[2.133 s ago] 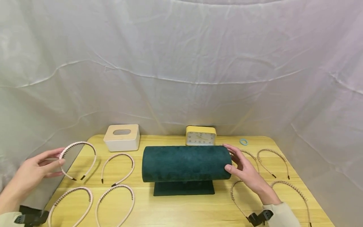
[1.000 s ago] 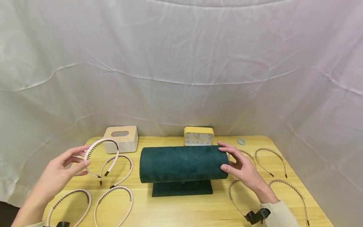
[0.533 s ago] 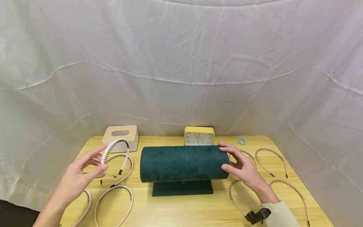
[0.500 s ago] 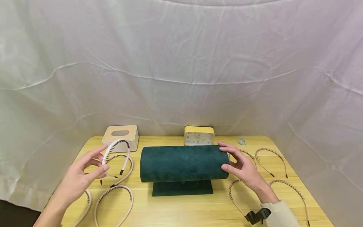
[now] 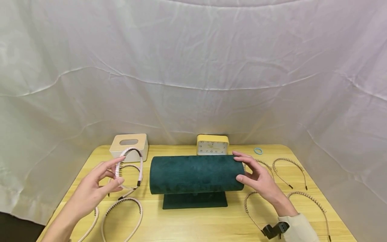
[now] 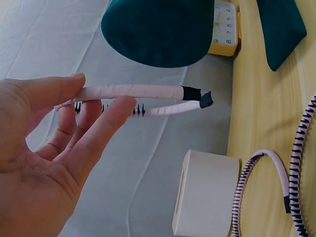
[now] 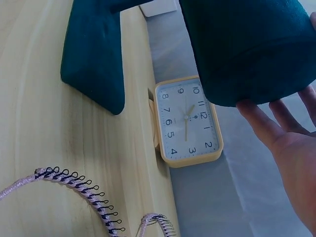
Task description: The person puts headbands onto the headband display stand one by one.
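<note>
left hand (image 5: 90,189): thumb n fingers pinching 1 pink headband (image 6: 153,92), rounded side up
pink headband: in the air abt 9 o'clock of the green roll (image 5: 196,173), near its end, not touching it afaict
right hand (image 5: 260,178): fingers spread, thumb on the front n fingers round the top, holding the roll's 3 o'clock end
green roll: up on its flat base (image 5: 195,201), no band on it rn
other pink bands (image 6: 295,173): 3 more lying on the table (image 5: 181,225), 8 to 9 o'clock of the roll, 1 partly hidden by the left arm
looped bands (image 7: 84,188): 4 lying at 3 to 4 o'clock, some partly behind the right hand n arm
bg stuff: tissue box (image 6: 207,192) at abt 10 o'clock, alarm clock (image 5: 212,147) at 1, blue ring (image 5: 255,150) at 2ish, no hand on any of it
bands done: 0 imo, just 1 off the table n the roll held steady
bands to go: if the roll's the rack for these, prob all 8 incl. the held one, so p early tbh
</note>
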The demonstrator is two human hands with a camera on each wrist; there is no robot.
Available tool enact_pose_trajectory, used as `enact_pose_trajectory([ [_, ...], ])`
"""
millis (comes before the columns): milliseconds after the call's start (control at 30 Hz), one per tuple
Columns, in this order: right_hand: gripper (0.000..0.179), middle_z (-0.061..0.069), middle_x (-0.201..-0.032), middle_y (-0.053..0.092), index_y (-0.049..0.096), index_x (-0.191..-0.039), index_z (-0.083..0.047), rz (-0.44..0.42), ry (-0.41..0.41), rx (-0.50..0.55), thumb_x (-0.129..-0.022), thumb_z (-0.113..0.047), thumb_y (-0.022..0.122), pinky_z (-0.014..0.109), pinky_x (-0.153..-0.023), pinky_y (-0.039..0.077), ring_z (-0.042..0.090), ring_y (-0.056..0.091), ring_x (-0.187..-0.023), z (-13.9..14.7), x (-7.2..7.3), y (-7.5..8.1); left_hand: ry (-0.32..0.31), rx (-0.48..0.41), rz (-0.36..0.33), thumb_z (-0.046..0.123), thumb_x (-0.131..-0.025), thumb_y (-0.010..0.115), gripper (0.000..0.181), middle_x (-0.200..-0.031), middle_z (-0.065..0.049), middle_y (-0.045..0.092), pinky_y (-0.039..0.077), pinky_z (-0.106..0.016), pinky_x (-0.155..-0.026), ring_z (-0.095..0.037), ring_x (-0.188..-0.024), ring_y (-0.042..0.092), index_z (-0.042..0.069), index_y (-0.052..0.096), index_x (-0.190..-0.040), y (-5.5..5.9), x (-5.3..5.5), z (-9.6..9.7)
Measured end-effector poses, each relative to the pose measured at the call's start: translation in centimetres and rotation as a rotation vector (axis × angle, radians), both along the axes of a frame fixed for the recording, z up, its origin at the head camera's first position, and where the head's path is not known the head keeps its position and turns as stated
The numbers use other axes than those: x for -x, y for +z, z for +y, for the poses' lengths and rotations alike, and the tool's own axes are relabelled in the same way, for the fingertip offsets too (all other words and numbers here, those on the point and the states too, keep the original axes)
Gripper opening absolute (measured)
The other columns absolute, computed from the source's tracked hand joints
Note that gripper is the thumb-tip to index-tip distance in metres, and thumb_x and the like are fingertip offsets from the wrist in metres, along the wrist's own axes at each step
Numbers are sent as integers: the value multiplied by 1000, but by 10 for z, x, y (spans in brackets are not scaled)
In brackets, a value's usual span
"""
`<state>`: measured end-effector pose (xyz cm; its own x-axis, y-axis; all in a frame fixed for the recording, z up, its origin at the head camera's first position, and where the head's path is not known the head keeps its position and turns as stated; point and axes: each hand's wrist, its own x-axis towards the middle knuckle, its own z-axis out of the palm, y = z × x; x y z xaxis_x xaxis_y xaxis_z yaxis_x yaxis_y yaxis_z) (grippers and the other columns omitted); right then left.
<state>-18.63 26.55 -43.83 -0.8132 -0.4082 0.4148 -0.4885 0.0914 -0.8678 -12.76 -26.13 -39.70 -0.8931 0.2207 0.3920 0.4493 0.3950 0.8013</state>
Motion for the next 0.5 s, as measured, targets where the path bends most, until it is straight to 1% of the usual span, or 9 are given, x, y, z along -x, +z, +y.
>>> enact_pose_trajectory([
  [200, 56, 20, -173, 37, 53, -153, 2, -2, -2, -10, -100, 14, 66, 23, -111, 54, 5, 42, -157, 0, 0, 0, 71, 66, -7, -1, -96, 80, 68, -118, 2, 52, 65, -25, -74, -7, -89, 75, 16, 57, -158, 4, -4, 6],
  [367, 57, 20, -173, 37, 52, -154, 1, -11, -4, -16, -100, 13, 67, 23, -111, 54, 5, 41, -157, 0, 0, 1, 62, 51, -15, -2, -96, 80, 69, -120, 2, 51, 66, -26, -75, -7, -90, 75, 16, 56, -158, 8, -5, 11],
  [500, 57, 18, -174, 37, 52, -154, 0, -21, -7, -17, -100, 12, 67, 24, -111, 54, 4, 41, -157, -1, -1, 2, 53, 47, 15, -4, -94, 81, 69, -120, 2, 54, 65, -26, -73, -5, -91, 74, 15, 58, -156, 11, -6, 18],
])
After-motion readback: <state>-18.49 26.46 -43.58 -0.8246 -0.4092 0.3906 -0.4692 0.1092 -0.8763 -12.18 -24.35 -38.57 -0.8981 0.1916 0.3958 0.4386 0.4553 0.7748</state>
